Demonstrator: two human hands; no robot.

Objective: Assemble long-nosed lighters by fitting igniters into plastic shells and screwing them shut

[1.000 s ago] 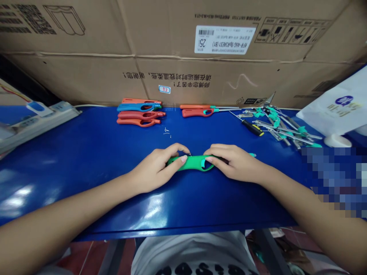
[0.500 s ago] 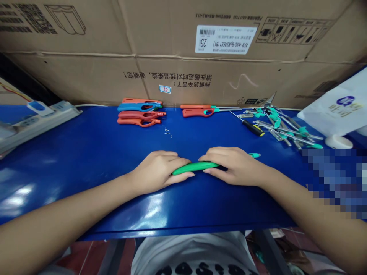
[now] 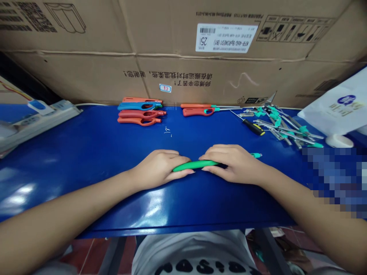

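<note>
A green plastic lighter handle [image 3: 195, 165] lies on its edge on the blue table [image 3: 86, 160], just ahead of me. My left hand [image 3: 160, 170] wraps its fingers round the handle's left end. My right hand [image 3: 232, 162] grips the right end, fingers curled over it. A small teal tip [image 3: 256, 155] pokes out past my right hand. The middle of the handle shows between both hands; its ends are hidden.
Orange and blue lighter handles [image 3: 140, 112] lie stacked at the back, two long orange lighters [image 3: 200, 110] beside them. A yellow-handled screwdriver [image 3: 252, 127] and several metal tubes with teal fittings [image 3: 286, 128] sit back right. A white bag [image 3: 338, 107], power strip [image 3: 34, 118] and cardboard boxes [image 3: 183, 53] border the table.
The green handle was turned from lying flat, with its trigger opening showing, onto its narrow edge. Both hands closed tighter over its ends and stayed in place.
</note>
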